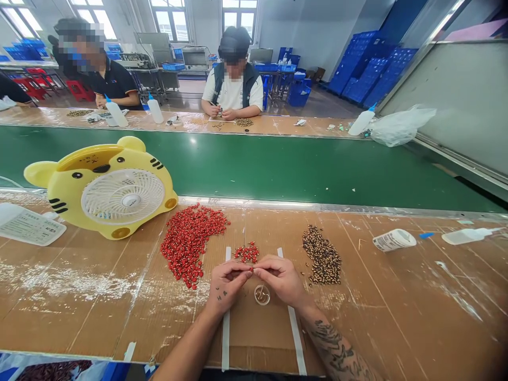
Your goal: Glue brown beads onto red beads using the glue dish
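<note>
Our left hand (226, 283) and right hand (280, 280) meet above a small clear cup (262, 295), fingertips (251, 271) pinched on something too small for us to make out. Just beyond lie a few red beads (246, 253), with a larger red pile (190, 243) left and speckled dark beads (322, 255) right on the worktop (79, 317).

Where the two hands' fingertips (256, 271) meet, anything between them is hidden. The contents of the small clear round cup (262, 295) are too small to tell. A white printed paper sheet (27, 225) and a dark red heap (55, 370) are cut off by the picture's edges.
</note>
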`<state>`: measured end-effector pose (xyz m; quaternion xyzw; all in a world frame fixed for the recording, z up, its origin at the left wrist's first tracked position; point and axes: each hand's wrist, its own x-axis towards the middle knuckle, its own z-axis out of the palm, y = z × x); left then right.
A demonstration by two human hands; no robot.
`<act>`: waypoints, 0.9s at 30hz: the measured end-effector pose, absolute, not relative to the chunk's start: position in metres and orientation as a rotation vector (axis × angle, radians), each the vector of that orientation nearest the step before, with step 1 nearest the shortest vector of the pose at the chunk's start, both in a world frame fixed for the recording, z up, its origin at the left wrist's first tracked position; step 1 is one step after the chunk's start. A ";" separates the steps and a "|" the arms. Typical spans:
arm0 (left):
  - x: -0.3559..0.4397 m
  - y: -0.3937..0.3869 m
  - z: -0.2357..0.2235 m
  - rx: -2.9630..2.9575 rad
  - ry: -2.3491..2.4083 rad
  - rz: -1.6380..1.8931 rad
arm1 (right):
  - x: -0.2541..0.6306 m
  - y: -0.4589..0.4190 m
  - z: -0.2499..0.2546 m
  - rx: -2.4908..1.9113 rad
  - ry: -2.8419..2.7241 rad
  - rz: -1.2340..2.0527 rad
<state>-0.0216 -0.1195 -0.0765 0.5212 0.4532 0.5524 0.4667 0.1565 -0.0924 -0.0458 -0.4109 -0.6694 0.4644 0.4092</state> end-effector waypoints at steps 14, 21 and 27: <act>-0.021 -0.115 -0.074 1.366 1.174 1.307 | 0.157 -0.090 -0.051 -1.101 -1.764 1.252; -0.033 -0.106 -0.071 1.839 1.561 1.079 | 0.180 -0.080 -0.051 -1.155 -1.686 0.992; -0.036 -0.100 -0.068 2.032 1.691 0.858 | 0.198 -0.080 -0.048 -1.142 -1.702 0.914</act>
